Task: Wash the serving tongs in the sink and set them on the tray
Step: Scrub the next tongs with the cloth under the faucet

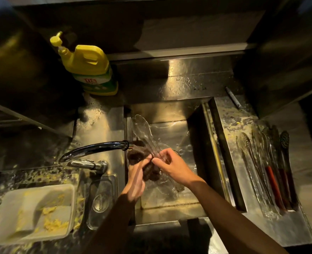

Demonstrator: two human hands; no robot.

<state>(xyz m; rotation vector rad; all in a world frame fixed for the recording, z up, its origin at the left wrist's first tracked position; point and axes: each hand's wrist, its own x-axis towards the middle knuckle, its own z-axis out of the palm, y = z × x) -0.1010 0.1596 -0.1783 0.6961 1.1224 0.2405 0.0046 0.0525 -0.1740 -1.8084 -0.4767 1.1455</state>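
One pair of clear tongs [143,131] over sink [170,110], near end pinched between curled fingers of right hand [171,167]; left hand [136,182] fingers gripping dark scrubber [151,174] below tap [96,148].

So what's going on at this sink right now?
A person is washing clear serving tongs over the sink, beside the faucet spout. The right hand pinches the tongs at their near end, and the left hand grips a dark scrubber against them. Water splashes in the basin. The tongs are not yet on the tray at the right, where several other tongs lie.
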